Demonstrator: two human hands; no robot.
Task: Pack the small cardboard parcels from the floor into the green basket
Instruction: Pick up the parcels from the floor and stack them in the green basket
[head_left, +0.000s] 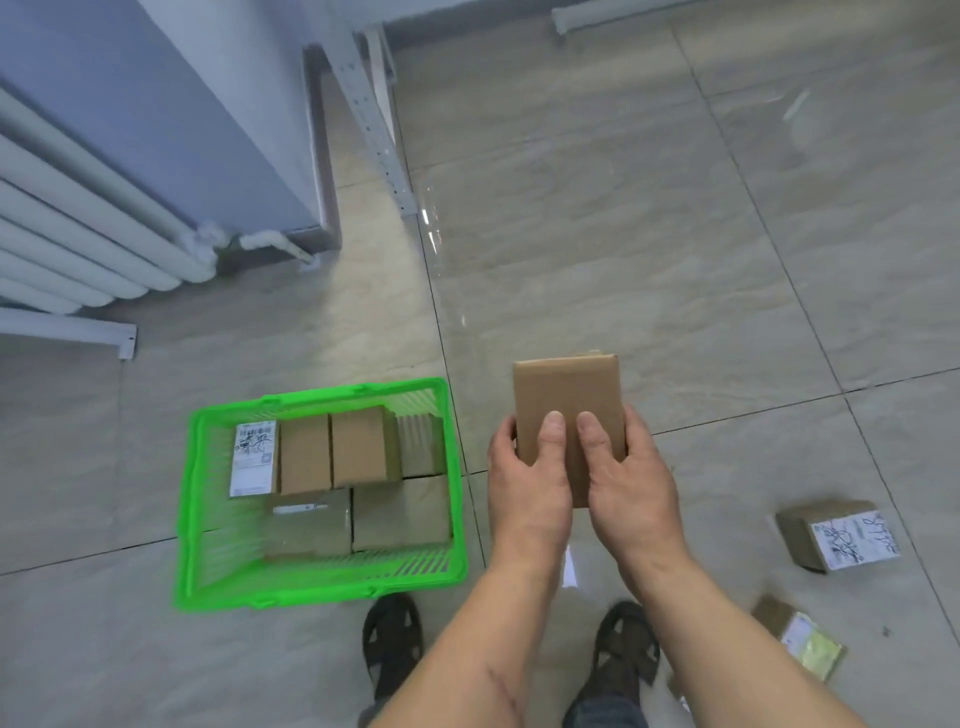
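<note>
— Where's the parcel (566, 395)?
— Off the floor, right of the green basket (319, 587), grasped by the left hand (530, 473) and right hand (631, 470), thumbs pressed on top, forearms extended forward.

single head cam, wide-angle, looking steeply down from standing height at tiled floor (623, 208), person's own feet at bottom edge.
</note>
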